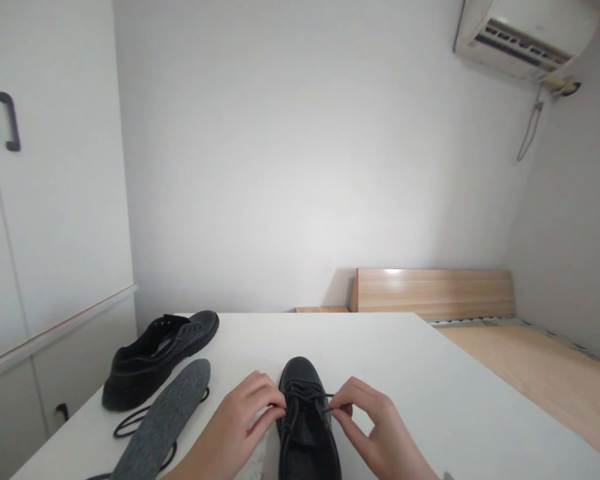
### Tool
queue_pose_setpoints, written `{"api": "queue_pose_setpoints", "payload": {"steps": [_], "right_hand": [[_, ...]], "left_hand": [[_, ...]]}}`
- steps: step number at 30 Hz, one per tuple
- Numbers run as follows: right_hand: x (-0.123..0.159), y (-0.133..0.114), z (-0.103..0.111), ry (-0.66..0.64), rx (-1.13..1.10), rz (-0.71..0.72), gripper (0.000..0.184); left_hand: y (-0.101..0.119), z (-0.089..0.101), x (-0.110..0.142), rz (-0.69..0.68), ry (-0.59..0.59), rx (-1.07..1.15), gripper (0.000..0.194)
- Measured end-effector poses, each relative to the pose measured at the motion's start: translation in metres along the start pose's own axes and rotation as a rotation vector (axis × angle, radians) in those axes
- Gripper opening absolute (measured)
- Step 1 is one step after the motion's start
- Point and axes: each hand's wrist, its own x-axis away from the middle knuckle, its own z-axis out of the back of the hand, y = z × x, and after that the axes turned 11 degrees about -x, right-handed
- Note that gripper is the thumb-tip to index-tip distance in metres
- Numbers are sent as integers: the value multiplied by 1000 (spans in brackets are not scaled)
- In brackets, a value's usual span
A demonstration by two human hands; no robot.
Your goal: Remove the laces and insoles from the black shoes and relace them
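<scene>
A black shoe [305, 413] stands on the white table [430, 387] right in front of me, toe pointing away. My left hand [240, 427] pinches its lace at the shoe's left side. My right hand [375, 427] pinches the black lace [329, 397] on the right side, thumb and forefinger pressed together. The lace runs across the top eyelets between both hands.
A second black shoe [160, 357] without a lace lies at the table's left. Beside it lie a grey insole [167, 417] and a loose black lace [130, 420]. A white cabinet [50, 220] stands to the left, a wooden bed frame [430, 293] behind.
</scene>
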Motion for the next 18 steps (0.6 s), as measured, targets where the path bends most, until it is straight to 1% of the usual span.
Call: {"api": "queue_pose_setpoints", "payload": {"steps": [4, 7, 8, 9, 12, 14, 16, 18], "right_hand": [[-3, -6, -3, -58, 90, 19, 17], [-3, -9, -4, -103, 131, 8, 18], [-3, -10, -5, -107, 154, 20, 19], [-3, -10, -5, -102, 190, 46, 21], [-4, -9, -8, -66, 348, 135, 24], [-5, -7, -9, -86, 367, 114, 28], [-4, -6, -11, -122, 303, 48, 30], [-3, -7, -12, -148, 237, 2, 31]], "left_hand": [[-2, -3, 3, -35, -22, -137, 19], [2, -5, 2, -60, -48, -183, 18], [4, -5, 1, -73, -40, -197, 18], [6, -7, 1, -84, -16, -216, 17], [8, -11, -1, -90, 103, -288, 17], [8, -14, -1, -85, 123, -293, 16], [11, -15, -1, -68, 77, -247, 17], [17, -14, -2, -6, 25, -188, 19]]}}
